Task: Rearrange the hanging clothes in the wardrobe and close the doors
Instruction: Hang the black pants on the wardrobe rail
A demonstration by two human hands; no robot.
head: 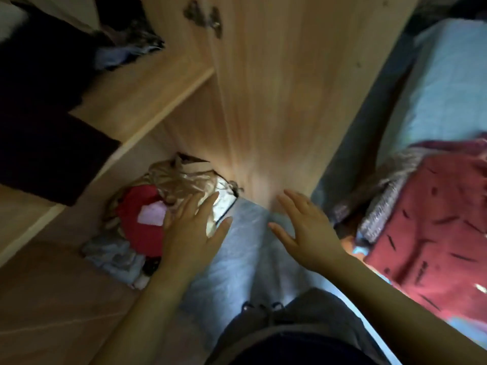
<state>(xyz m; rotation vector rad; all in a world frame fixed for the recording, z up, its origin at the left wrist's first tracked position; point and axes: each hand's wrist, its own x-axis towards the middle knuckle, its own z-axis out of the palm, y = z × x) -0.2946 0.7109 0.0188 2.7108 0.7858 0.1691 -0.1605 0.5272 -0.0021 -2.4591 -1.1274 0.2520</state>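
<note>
Frame blurred by motion. Light wooden wardrobe door [276, 88] fills the centre and stands shut against the frame; dark metal fittings [205, 17] sit at its top edge. Compartment to the left of it is open. Dark hanging clothes [39, 88] occupy the upper left, their hems dropping past a light wooden shelf [147, 93]. Below the shelf, on the wardrobe floor, lies a loose pile: shiny beige crumpled fabric [179, 180], a red garment [139, 222] with a pale pink patch, and pale blue folded cloth [110, 256] at the front. Left hand [195, 230] is stretched over this pile, fingers straight and spread, grip fully open, holding nothing. Right hand [303, 227] is near the door's lower part, fingers likewise spread, grip open and empty; contact with the door cannot be told. To the right, a bed with a light blue sheet [442, 88] carries a dull red cloth with dark dashes [434, 233].
</note>
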